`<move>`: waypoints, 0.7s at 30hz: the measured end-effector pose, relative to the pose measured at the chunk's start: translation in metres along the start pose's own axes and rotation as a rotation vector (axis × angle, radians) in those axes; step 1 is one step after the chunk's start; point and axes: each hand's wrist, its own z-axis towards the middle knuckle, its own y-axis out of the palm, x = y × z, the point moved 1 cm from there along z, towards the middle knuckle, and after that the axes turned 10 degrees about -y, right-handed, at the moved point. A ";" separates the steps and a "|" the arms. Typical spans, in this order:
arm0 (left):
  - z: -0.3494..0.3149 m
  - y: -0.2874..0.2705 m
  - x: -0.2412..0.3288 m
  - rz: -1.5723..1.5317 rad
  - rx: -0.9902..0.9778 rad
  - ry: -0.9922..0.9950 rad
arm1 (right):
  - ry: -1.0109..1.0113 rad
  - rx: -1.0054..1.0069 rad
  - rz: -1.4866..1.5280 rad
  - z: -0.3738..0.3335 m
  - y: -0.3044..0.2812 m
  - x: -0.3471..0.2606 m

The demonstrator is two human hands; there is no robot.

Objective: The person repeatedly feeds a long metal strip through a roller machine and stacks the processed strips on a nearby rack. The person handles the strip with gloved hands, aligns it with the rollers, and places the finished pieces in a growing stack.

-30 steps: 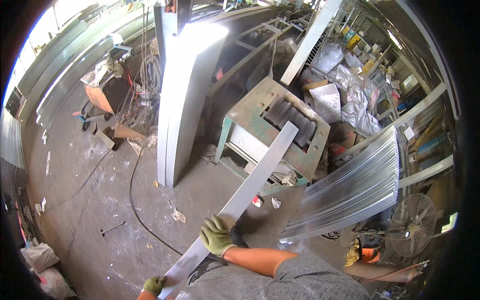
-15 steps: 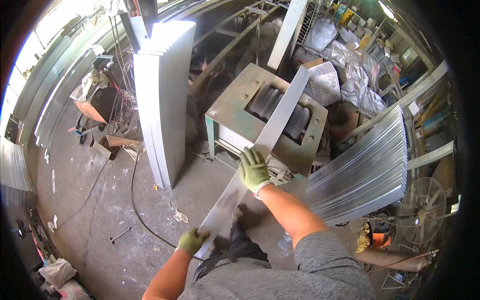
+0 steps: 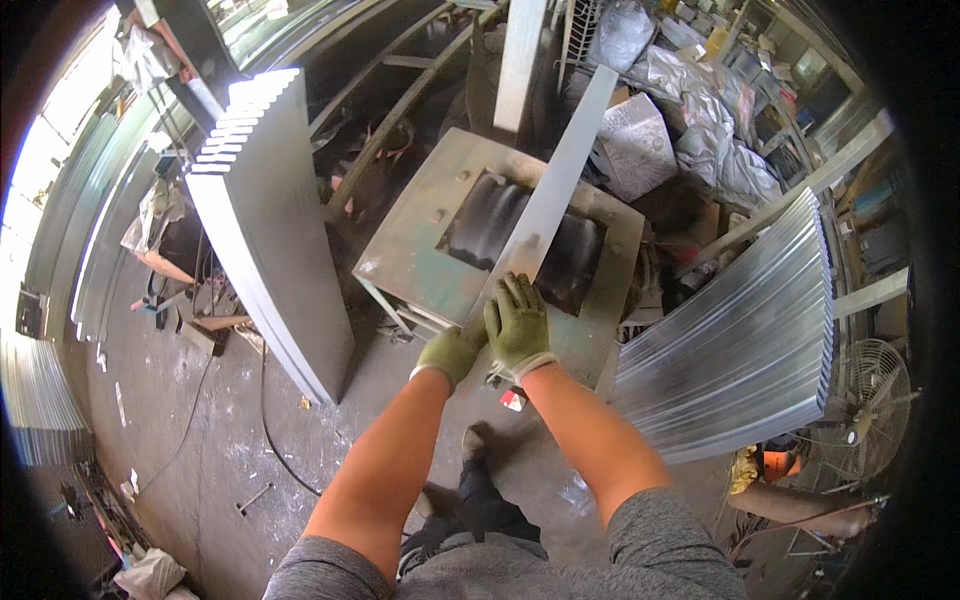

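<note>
- A long, flat strip of grey sheet metal (image 3: pixel 556 185) lies lengthwise across the top of a green-painted roller machine (image 3: pixel 420 250), its far end reaching over the dark rollers (image 3: pixel 478 222) and beyond, its near end at the worker's gloves.
- Judged by its look, the strip is thin, stiff along its width yet likely to flex and whip over its length; light for its size, with bare edges that could cut, which makes the gloves a sensible choice.
- The safest hold appears to be at the near end, flat on the face and along the side edges, where both hands now sit.
- The right hand (image 3: pixel 518 325), in a green work glove, is pressed palm-down on the strip's near end, fingers spread forward; its grip is a flat press on the metal, not a closed fist.
- The left hand (image 3: pixel 449 353), also gloved, curls against the strip's left edge just beside the right; the grip looks closed on that edge, though the fingertips are hidden.
- Both forearms extend straight ahead from the lower edge, elbows slightly bent, wrists close together.
- A stack of corrugated sheets (image 3: pixel 745 345) leans at right; upright flat panels (image 3: pixel 265 215) stand at left on the workshop floor (image 3: pixel 180 440).
</note>
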 end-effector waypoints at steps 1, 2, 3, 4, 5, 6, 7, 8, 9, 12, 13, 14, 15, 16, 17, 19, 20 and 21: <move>0.024 0.003 0.005 0.154 0.059 0.124 | 0.011 0.027 -0.019 0.010 0.002 0.012; 0.047 0.008 0.006 -0.005 0.009 -0.073 | 0.021 0.052 -0.036 0.018 0.004 0.021; 0.069 0.011 0.010 -0.063 -0.002 -0.141 | 0.038 0.078 -0.049 0.027 0.006 0.031; 0.085 0.012 0.012 -0.081 0.013 -0.132 | 0.035 0.089 -0.063 0.035 0.006 0.040; 0.095 0.012 0.014 -0.102 0.020 -0.119 | 0.034 0.081 -0.076 0.043 0.005 0.046; 0.103 0.010 0.017 -0.123 0.027 -0.106 | 0.040 0.078 -0.084 0.050 0.004 0.052; 0.102 0.009 0.020 -0.149 0.023 -0.090 | 0.084 0.025 -0.081 0.055 0.003 0.055; 0.099 0.005 0.022 -0.174 0.022 -0.076 | 0.016 0.077 -0.082 0.059 -0.001 0.056; 0.086 0.003 0.022 -0.123 0.053 -0.023 | 0.026 0.039 -0.063 0.060 -0.003 0.054; 0.027 0.000 0.017 -0.321 0.123 -0.097 | 0.098 -0.085 -0.038 0.050 -0.008 0.035; 0.006 0.002 0.012 -0.414 0.147 -0.219 | 0.114 -0.053 -0.002 0.042 -0.007 0.022; -0.012 0.003 0.004 -0.277 0.016 -0.201 | 0.106 0.001 0.036 0.035 -0.005 0.011; -0.036 0.007 -0.004 -0.342 0.028 -0.371 | 0.107 0.057 0.103 0.035 -0.001 0.006; -0.058 0.012 -0.010 -0.392 0.010 -0.414 | 0.045 0.145 0.139 0.034 0.005 0.001; -0.075 0.015 -0.015 -0.336 -0.031 -0.443 | 0.011 0.228 0.231 0.036 0.010 -0.002; -0.097 0.021 -0.015 -0.354 -0.044 -0.471 | -0.042 0.224 0.243 0.044 0.023 -0.001; -0.097 0.022 -0.011 -0.370 -0.017 -0.470 | -0.049 0.207 0.250 0.051 0.027 0.003; -0.097 0.024 -0.005 -0.367 -0.009 -0.482 | -0.053 0.213 0.295 0.056 0.030 0.006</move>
